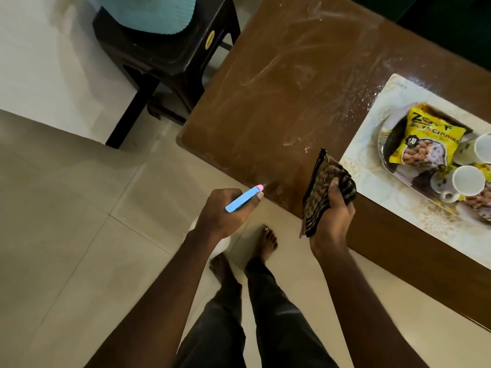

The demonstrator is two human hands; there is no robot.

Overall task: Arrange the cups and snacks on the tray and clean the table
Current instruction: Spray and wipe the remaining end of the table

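Since both hands are full, the whole thing comes down to where the mess lies from the cloth. Nearest, the left hand (223, 209) is wrapped round a spray bottle (243, 199), blue trigger and pink nozzle showing. It's held off the table (265, 123), just outside the near left corner, with the nozzle aimed at that corner. The right hand (333, 212) grips a folded checked cloth (317, 181) over the near edge, its long side running away from the person. The white smears (289, 75) and crumbs start right ahead of the cloth and spread toward the far edge, so I'd say the right hand is the closer one for wiping. The tray (368, 144) sits just right of the cloth, already carrying snack packets (430, 139) and two white cups (467, 180). Probably best to wipe away from it.
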